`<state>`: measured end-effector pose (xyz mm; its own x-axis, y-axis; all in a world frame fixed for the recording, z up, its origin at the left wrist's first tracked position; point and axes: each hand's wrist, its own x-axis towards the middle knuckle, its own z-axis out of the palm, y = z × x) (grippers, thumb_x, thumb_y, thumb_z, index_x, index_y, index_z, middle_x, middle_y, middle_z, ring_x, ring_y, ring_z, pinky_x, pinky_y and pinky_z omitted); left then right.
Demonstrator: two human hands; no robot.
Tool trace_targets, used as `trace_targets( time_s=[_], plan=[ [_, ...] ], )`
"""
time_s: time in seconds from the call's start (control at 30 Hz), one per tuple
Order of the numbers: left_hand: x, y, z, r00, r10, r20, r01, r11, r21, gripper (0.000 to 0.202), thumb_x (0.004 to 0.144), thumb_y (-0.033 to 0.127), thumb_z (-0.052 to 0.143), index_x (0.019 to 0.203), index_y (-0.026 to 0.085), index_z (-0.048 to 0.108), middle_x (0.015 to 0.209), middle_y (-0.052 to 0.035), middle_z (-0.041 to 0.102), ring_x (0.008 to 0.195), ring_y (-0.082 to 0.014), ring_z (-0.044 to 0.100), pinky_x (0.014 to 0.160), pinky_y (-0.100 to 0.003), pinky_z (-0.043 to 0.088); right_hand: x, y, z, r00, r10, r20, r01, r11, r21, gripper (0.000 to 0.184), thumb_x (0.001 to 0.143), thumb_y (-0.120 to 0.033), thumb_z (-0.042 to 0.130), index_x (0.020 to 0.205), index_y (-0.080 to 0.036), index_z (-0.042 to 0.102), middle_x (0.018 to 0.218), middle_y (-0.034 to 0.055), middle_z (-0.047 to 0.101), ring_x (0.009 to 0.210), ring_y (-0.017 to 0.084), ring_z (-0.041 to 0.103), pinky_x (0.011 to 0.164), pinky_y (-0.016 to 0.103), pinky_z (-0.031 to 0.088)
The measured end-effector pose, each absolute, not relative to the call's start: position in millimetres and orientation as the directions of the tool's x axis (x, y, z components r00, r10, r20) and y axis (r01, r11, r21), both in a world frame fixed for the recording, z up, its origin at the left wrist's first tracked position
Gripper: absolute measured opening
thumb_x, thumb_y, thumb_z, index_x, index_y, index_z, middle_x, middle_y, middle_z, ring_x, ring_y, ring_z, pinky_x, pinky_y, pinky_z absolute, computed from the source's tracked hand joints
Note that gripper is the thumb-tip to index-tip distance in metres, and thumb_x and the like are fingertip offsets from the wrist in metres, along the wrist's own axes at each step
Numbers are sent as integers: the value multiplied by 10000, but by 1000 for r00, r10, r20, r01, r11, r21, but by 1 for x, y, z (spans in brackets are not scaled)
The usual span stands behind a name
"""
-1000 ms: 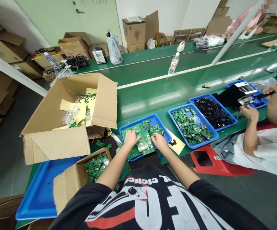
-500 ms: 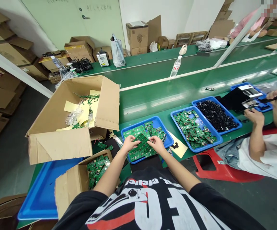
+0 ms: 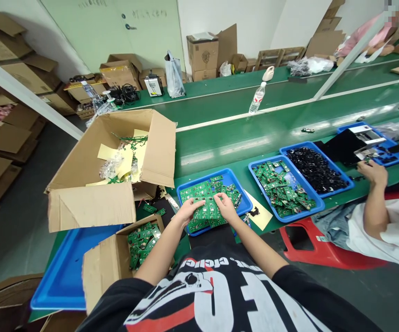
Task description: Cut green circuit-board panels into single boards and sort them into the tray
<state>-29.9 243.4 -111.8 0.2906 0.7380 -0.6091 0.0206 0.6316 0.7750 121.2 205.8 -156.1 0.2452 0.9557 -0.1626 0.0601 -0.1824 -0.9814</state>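
Note:
Between my hands is a green circuit board panel (image 3: 208, 210), held above the near part of a blue tray (image 3: 232, 174). My left hand (image 3: 188, 210) grips its left edge, thumb on top. At its right edge my right hand (image 3: 225, 206) has its fingers closed on the panel. More green circuit boards (image 3: 225, 186) lie in the tray behind and beneath it, both whole panels and small separate pieces. The fingers under the panel are hidden.
To the left stand a large cardboard box (image 3: 92, 212) with paper scraps and a smaller box of boards (image 3: 144, 244). Rightward are a tray of small boards (image 3: 282, 189), a tray of black parts (image 3: 313, 170) and a co-worker's hand (image 3: 374, 173). A water bottle (image 3: 256, 97) stands behind.
The panel in my hands was tilted before and now lies flatter, its component side facing me. My hands stay over the tray. The camera view has shifted slightly.

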Motion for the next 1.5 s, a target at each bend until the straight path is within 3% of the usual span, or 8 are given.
trace_targets(
  time_s=[0.13, 0.5, 0.63, 0.9, 1.17, 1.27, 1.37, 1.5],
  plan=[
    [-22, 245, -108, 338, 727, -597, -1, 635, 773, 418, 391, 264, 814, 738, 122, 628, 664, -60, 679, 653, -223, 646, 656, -356, 510, 123, 205, -154, 199, 964, -177, 160, -210, -964, 344, 766, -502, 417, 850, -179, 499, 424, -91, 304, 366, 97, 311, 386, 217, 263],
    [-8, 231, -116, 286, 825, -488, 30, 501, 865, 534, 457, 315, 782, 933, 124, 633, 817, -89, 699, 754, -236, 644, 699, -363, 500, 130, 209, -147, 237, 965, -116, 469, -218, -856, 305, 824, -444, 357, 680, -197, 465, 551, -11, 497, 571, 156, 495, 559, 244, 365],
    [-4, 234, -125, 183, 872, -454, 158, 430, 889, 377, 487, 260, 764, 820, 123, 651, 743, -65, 695, 737, -236, 635, 664, -335, 490, 128, 213, -147, 264, 944, -199, 726, -331, -603, 325, 874, -416, 293, 792, -183, 503, 687, 61, 595, 686, 194, 566, 603, 252, 363],
    [-2, 250, -127, 101, 926, -363, 338, 311, 888, 138, 491, 150, 719, 594, 152, 627, 632, -36, 658, 787, -257, 608, 703, -324, 451, 126, 225, -145, 342, 887, -310, 767, -455, -453, 369, 890, -420, 262, 955, -145, 499, 785, 134, 641, 759, 234, 612, 645, 288, 380],
    [-5, 247, -121, 215, 903, -371, 119, 353, 928, 369, 570, 384, 706, 819, 123, 632, 815, -95, 690, 767, -229, 632, 692, -336, 482, 166, 225, -150, 403, 860, -312, 757, -505, -414, 458, 869, -459, 283, 1079, -100, 475, 945, 198, 605, 881, 276, 573, 722, 351, 377],
    [1, 239, -121, 247, 890, -384, 37, 387, 921, 477, 594, 421, 684, 940, 103, 603, 890, -124, 682, 790, -238, 639, 701, -355, 494, 159, 223, -148, 363, 907, -211, 739, -419, -528, 403, 865, -429, 316, 984, -109, 531, 1019, 190, 570, 960, 273, 527, 764, 344, 364],
    [7, 235, -123, 252, 890, -380, 14, 389, 921, 500, 613, 429, 671, 978, 96, 591, 884, -127, 682, 784, -237, 642, 697, -355, 500, 147, 223, -144, 212, 968, -132, 680, -243, -692, 439, 887, -427, 220, 814, -158, 559, 834, 79, 615, 816, 195, 557, 692, 271, 386],
    [9, 235, -127, 168, 919, -357, 91, 346, 934, 451, 598, 424, 688, 923, 122, 602, 871, -97, 677, 776, -212, 635, 687, -315, 498, 135, 222, -141, 148, 979, -142, 676, -205, -708, 388, 868, -446, 291, 708, -182, 527, 685, 33, 597, 658, 164, 541, 596, 240, 367]
  ],
)
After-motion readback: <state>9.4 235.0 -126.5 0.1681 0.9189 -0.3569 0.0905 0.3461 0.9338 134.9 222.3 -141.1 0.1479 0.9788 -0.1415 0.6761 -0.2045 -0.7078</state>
